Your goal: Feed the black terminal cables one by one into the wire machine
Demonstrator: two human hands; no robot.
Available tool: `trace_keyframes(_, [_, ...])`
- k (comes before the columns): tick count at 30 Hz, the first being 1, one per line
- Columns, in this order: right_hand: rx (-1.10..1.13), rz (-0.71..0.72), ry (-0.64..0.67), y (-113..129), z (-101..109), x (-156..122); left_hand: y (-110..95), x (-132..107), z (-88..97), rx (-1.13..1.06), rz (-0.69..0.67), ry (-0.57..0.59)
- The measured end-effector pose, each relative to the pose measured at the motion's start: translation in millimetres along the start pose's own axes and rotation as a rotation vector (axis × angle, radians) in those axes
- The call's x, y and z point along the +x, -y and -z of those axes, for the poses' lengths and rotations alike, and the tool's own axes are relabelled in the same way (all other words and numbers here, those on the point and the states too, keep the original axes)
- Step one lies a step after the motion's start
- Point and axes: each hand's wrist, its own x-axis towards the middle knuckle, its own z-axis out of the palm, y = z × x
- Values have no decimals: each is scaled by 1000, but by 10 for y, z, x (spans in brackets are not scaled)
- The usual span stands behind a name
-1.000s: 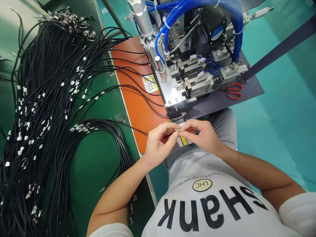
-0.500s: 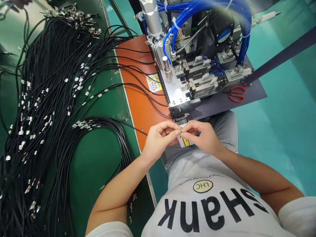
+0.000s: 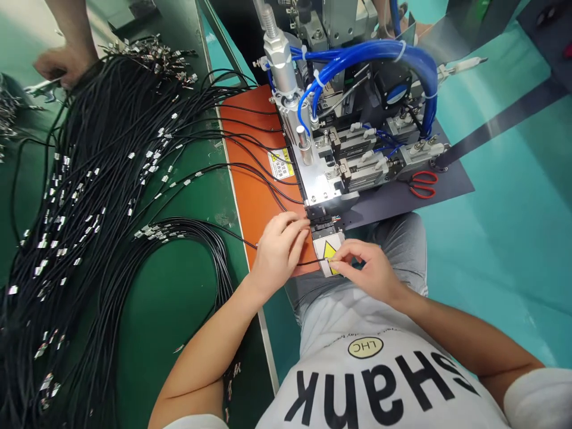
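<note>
My right hand (image 3: 369, 271) is closed in a pinch on the end of a thin black cable (image 3: 313, 261), over a white plate with a yellow triangle (image 3: 330, 247). From that pinch the cable runs left and disappears beneath my left hand (image 3: 279, 247). The left hand rests over the orange board with fingers stretched out, their tips by a small black slotted block (image 3: 324, 226) at the machine's front end. Its thumb is hidden. Another cable's coloured wire ends (image 3: 335, 220) stick out of the block.
The machine (image 3: 313, 173) has metal cylinders and blue air hoses (image 3: 370, 50). Several cables cross the orange board (image 3: 245, 196) to it. Red-handled scissors (image 3: 423, 185) lie on the grey base. Cable bundles (image 3: 89, 179) cover the green table (image 3: 170, 286). Another person's hand (image 3: 67, 65) holds something at upper left.
My hands have moved apart from their shared pinch. The left has shifted to the block's edge, while the right keeps the cable end, now lower. Another person's hand shows more fully at upper left.
</note>
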Motion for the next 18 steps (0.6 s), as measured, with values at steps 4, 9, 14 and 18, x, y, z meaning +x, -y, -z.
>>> trace_keyframes(4, [3, -24, 30, -62, 52, -156, 212, -84, -92, 325, -113, 89])
trace_keyframes(9, [16, -22, 68, -127, 47, -252, 314, -233, -211, 340, -188, 94])
trace_keyframes(14, [51, 6, 135, -144, -19, -329, 304, -240, -201, 242, -172, 32])
trace_keyframes(18, [53, 18, 170, -135, -78, -414, 316, -239, -157, 166, -153, 51])
